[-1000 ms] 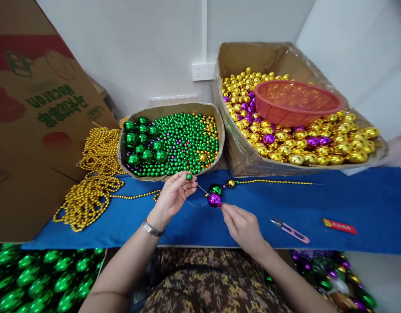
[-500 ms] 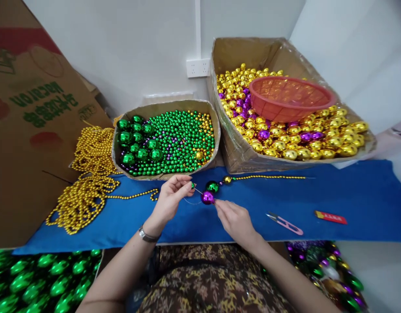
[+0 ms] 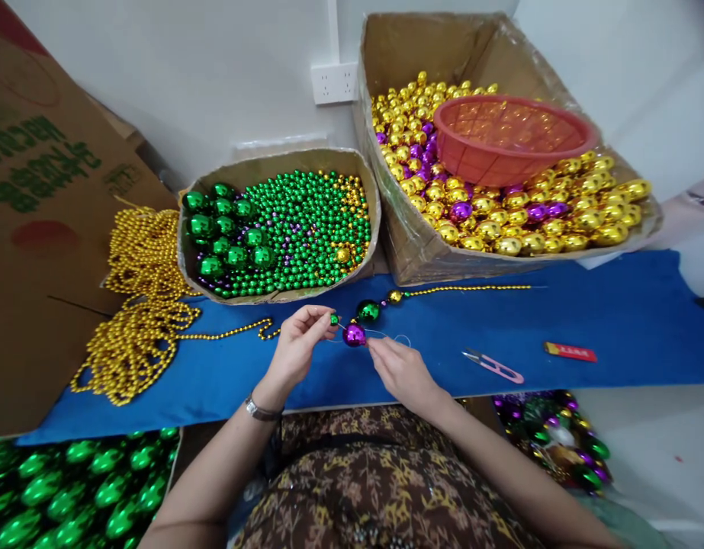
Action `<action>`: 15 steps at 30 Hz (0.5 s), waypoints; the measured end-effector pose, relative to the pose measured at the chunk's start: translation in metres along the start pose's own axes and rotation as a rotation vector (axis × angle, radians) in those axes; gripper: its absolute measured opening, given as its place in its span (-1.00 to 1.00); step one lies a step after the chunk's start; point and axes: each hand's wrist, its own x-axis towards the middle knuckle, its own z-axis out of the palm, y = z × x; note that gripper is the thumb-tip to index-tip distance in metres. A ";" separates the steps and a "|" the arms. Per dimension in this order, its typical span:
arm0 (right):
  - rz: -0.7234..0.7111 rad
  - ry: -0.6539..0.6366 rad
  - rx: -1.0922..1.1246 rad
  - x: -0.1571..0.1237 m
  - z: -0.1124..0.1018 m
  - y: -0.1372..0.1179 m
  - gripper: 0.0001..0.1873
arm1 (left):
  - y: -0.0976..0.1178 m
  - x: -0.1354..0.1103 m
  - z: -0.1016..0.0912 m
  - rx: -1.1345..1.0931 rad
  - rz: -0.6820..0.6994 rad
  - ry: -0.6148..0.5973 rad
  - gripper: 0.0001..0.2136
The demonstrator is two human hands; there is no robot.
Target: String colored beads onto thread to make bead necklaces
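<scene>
My left hand [image 3: 300, 343] pinches a small green bead [image 3: 334, 319] between thumb and fingertips. A thin thread runs from it to a shiny purple bead [image 3: 354, 335]. My right hand [image 3: 406, 377] is closed at the right end of the purple bead; its fingertips are partly hidden. A fine loop of thread [image 3: 406, 337] shows just above the right hand. Beyond the purple bead lie a large green bead [image 3: 368, 311] and a gold bead [image 3: 395, 297], followed by a string of small gold beads [image 3: 471, 288] stretching right across the blue cloth [image 3: 340, 389].
A box of green, purple and gold beads [image 3: 280, 296] stands behind my hands. A larger carton [image 3: 412, 255] of gold and purple beads holds a red basket [image 3: 512, 152]. Gold bead strings [image 3: 131, 343] are heaped left. Pink thread snips [image 3: 494, 366] and a red packet [image 3: 570, 351] lie right.
My view has tilted and shifted, so the boxes sit higher in it. A loop of thread now shows right of the purple bead. Both hands keep their pinch.
</scene>
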 end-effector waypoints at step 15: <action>0.035 -0.046 0.050 -0.013 0.015 0.000 -0.74 | -0.016 -0.016 -0.008 0.210 0.029 -0.062 -0.77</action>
